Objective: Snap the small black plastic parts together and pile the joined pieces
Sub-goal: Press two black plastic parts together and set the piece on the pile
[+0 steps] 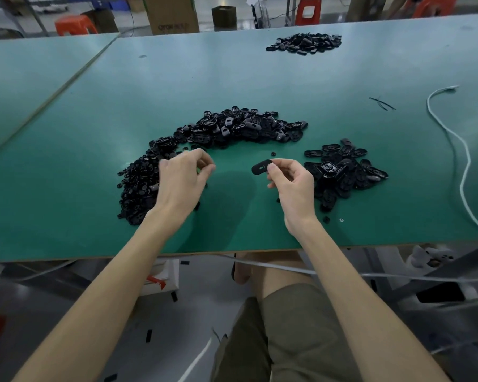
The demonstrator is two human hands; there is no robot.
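My right hand (290, 183) pinches a black oval plastic part (261, 167) between thumb and forefinger, a little above the green table (232, 84). My left hand (184, 176) hovers beside a heap of small black round parts (138, 186), fingers curled with the fingertips close together; whether they hold a small part is hidden. A long curved heap of black oval parts (240, 126) lies beyond both hands. Another heap of black oval pieces (345, 169) lies just right of my right hand.
A further pile of black parts (305, 42) lies at the far side of the table. A white cable (464, 161) runs along the right edge. A black cable tie (381, 103) lies loose. Cardboard boxes (171, 15) and red stools (72, 24) stand behind the table.
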